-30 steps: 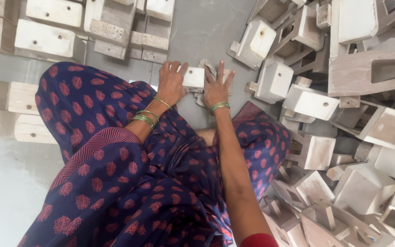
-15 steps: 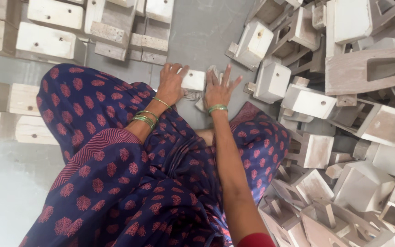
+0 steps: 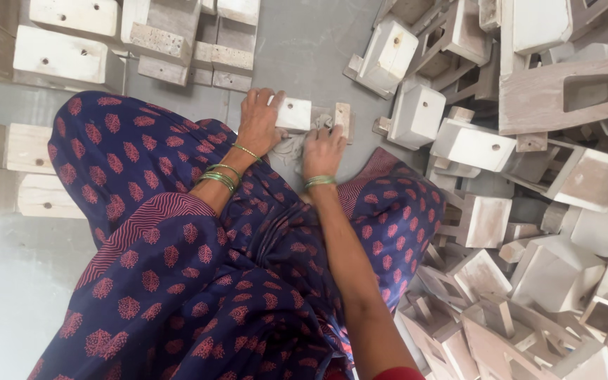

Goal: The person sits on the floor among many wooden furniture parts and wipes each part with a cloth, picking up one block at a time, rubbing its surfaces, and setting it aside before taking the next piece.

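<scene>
I sit on the grey floor in a navy dress with red motifs. A small white-painted wooden piece [image 3: 295,113] lies in front of my knees, with a bare wood end [image 3: 343,118] on its right. My left hand [image 3: 258,123] grips the left side of this piece. Just to the right and nearer to me, my right hand [image 3: 323,150] is curled on a crumpled grey cloth [image 3: 290,149] that lies against the piece. Green bangles sit on both wrists.
A big heap of white wooden box-like parts [image 3: 529,211] fills the right side, the nearest being a holed block [image 3: 416,112]. Rows of pale wooden blocks [image 3: 65,56] lie at the top left and along the left edge [image 3: 8,169].
My right hand has drawn back from the wooden piece toward me and its spread fingers have curled onto the cloth. My left hand has stayed on the piece.
</scene>
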`<act>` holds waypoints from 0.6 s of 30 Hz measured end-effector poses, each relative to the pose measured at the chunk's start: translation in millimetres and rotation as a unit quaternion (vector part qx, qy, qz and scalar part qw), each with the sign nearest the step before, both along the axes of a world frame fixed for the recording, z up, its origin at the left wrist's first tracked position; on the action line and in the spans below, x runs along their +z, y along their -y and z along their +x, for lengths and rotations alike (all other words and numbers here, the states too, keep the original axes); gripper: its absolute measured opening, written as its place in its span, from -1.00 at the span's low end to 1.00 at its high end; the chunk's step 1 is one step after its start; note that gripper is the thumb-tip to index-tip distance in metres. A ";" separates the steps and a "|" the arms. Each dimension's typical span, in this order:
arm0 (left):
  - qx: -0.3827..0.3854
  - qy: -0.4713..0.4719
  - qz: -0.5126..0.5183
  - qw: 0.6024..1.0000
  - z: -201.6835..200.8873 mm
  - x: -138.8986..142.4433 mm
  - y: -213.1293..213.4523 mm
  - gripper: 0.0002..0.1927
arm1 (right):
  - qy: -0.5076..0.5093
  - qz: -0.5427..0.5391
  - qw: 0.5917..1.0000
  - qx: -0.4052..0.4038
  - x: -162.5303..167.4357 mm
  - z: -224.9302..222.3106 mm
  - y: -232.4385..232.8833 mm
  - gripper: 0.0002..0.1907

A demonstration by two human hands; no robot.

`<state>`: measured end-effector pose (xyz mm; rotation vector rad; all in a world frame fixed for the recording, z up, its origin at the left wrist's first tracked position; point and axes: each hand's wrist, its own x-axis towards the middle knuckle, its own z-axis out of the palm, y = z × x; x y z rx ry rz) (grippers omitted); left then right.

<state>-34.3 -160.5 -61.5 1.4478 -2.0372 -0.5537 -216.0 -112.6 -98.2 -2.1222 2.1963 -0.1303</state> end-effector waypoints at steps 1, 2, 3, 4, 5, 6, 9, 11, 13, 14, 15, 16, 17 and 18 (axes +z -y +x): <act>0.000 0.002 0.002 1.000 -0.3 -0.9 0.8 -0.11 | 0.052 -0.026 0.998 -0.022 2.3 -5.7 4.2 -0.69; -0.002 0.003 0.000 1.000 0.2 -1.7 0.9 -0.11 | 0.106 -0.052 0.992 -0.042 4.0 -8.8 6.8 -0.72; -0.003 0.004 -0.001 1.000 0.2 -2.4 1.2 -0.11 | 0.102 -0.067 0.992 -0.027 5.5 -10.9 9.3 -0.66; -0.004 0.004 -0.002 1.000 -0.4 -2.9 1.4 -0.11 | 0.097 -0.082 0.992 -0.011 6.7 -10.8 11.0 -0.59; -0.001 0.005 -0.001 1.000 -0.5 -3.4 1.8 -0.11 | 0.091 -0.096 0.991 0.005 8.0 -10.2 12.8 -0.52; 0.001 0.005 0.002 1.000 -0.8 -3.8 2.0 -0.11 | 0.028 -0.098 0.995 0.022 8.7 -7.2 14.2 -0.46; 0.004 0.002 -0.007 1.000 -1.8 -4.9 4.0 -0.10 | -0.077 -0.061 0.994 0.041 11.7 2.1 22.2 -0.26; 0.016 -0.001 -0.011 1.000 -0.9 -5.7 2.8 -0.09 | -0.036 0.037 0.998 0.021 16.0 2.9 27.4 -0.24; 0.024 -0.011 -0.015 1.000 -2.0 -6.1 2.6 -0.08 | -0.040 0.042 0.997 0.055 20.5 2.4 28.6 -0.31; 0.028 -0.011 -0.015 0.999 -1.9 -6.0 2.1 -0.08 | -0.041 0.042 0.996 0.072 22.2 4.0 27.5 -0.34; 0.034 -0.012 -0.015 0.999 -2.3 -6.0 1.9 -0.09 | -0.054 0.031 0.995 0.083 23.3 6.1 24.8 -0.40; 0.039 -0.014 -0.016 0.999 -2.1 -5.8 1.0 -0.09 | -0.068 0.020 0.993 0.094 23.2 11.0 19.6 -0.46; 0.039 -0.012 -0.016 0.999 -2.5 -5.5 0.7 -0.09 | -0.083 0.009 0.991 0.104 22.5 16.3 14.4 -0.51; 0.041 -0.011 -0.016 0.999 -2.0 -5.2 0.8 -0.10 | -0.061 0.055 0.993 0.086 21.0 22.4 10.0 -0.45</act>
